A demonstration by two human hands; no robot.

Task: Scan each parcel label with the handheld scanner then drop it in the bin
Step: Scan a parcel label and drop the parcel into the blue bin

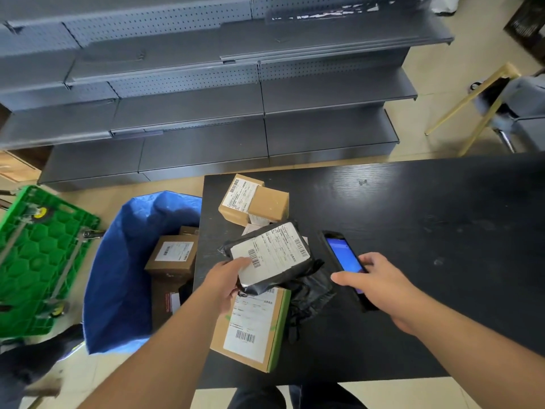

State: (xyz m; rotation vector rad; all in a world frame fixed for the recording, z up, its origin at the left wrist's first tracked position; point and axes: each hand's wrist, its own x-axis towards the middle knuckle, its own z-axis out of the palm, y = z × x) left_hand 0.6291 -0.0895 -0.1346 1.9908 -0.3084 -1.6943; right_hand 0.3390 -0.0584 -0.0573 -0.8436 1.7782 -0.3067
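Note:
My left hand (pixel 225 283) grips a black poly-bag parcel (pixel 272 258) by its near left corner, white label facing up, lifted over the black table (pixel 413 231). My right hand (pixel 380 286) holds the handheld scanner (pixel 343 258), its blue screen lit, just right of the parcel. Under the bag lies a cardboard box with a green edge (pixel 253 329) and a label. Two brown boxes (pixel 253 200) sit at the table's far left. The blue bin bag (pixel 124 276) stands on the floor left of the table and holds several labelled boxes (pixel 174 255).
A green plastic trolley deck (pixel 38 261) lies on the floor at far left. Grey metal shelving (pixel 206 98) runs behind the table. A wooden-legged stand and grey chair (pixel 501 104) are at the right rear. More black wrapping (pixel 312 293) lies beside the green-edged box.

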